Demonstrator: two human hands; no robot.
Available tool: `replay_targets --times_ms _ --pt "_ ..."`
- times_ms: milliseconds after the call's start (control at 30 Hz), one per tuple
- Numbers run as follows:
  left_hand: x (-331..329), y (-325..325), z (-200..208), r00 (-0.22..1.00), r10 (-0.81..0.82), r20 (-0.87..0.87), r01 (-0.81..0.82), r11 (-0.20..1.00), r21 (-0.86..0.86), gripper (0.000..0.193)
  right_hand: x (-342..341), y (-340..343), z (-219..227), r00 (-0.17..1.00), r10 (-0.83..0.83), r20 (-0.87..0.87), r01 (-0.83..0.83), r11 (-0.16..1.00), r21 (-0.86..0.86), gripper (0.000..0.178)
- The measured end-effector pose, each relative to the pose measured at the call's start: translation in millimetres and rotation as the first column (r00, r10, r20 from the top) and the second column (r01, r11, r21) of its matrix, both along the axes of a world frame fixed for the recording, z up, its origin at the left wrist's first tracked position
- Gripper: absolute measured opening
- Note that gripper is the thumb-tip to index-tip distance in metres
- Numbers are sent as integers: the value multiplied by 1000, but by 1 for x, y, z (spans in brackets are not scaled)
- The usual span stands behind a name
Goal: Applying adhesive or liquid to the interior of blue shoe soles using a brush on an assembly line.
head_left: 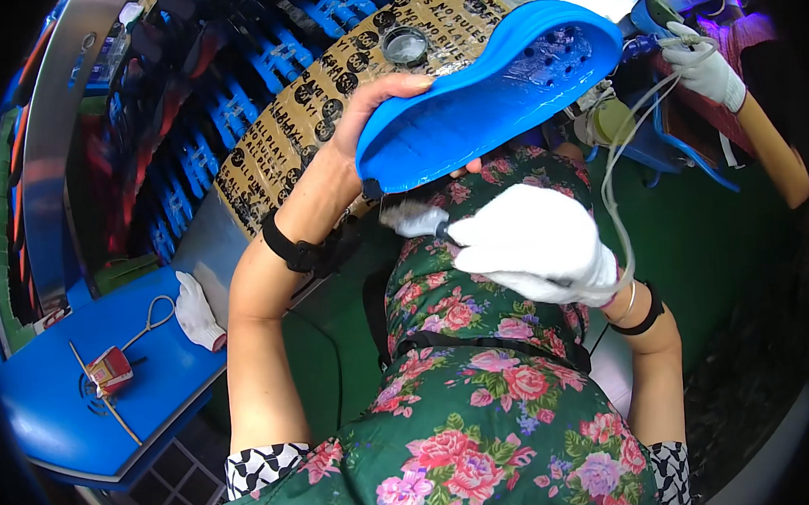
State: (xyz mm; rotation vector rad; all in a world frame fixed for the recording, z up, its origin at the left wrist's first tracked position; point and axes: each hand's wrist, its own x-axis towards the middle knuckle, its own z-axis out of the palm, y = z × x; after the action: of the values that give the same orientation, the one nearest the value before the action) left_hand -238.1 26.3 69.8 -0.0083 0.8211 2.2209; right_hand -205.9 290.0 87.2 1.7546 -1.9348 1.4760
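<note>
My bare left hand [359,116] grips a blue foam shoe sole [452,125] with a raised rim, near its heel end. The sole's inner face is tilted toward me, glossy, with several small dark holes at the toe end. My right hand [534,245], in a white glove, is closed around a small brush [414,219]. The bristles look whitish and worn, and they are just below the heel of the sole, apart from it. From beside my right wrist a clear tube [610,194] curves up to the right. The glove hides most of the brush's handle.
Brown printed paper [285,121] covers a curved surface beyond the sole, with a round clear container [405,45] on it. Blue shoe parts [229,110] line racks at left. A blue stool [163,388] bears a glove [197,311] and red box [110,370]. A co-worker's gloved hand [703,68] is at right.
</note>
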Motion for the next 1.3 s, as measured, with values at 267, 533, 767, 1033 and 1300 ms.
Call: replay_targets --times_ms 267,533,767,1033,1300 --pt "2 3 2 1000 29 -8 -29 997 72 81 -3 -6 9 984 -9 175 18 999 -46 30" --pt "-5 4 -22 995 90 45 -101 907 408 84 4 -27 13 943 -191 273 219 973 -77 25" --pt "-16 17 -13 992 126 1 -105 826 554 90 0 -24 9 768 -171 617 266 962 -65 17" --pt "9 30 -15 932 334 139 -362 879 312 90 -53 4 26 807 -280 520 350 936 -39 18" --pt "24 42 -28 958 247 147 -286 876 388 89 -91 9 38 801 -563 -202 540 826 -161 22"
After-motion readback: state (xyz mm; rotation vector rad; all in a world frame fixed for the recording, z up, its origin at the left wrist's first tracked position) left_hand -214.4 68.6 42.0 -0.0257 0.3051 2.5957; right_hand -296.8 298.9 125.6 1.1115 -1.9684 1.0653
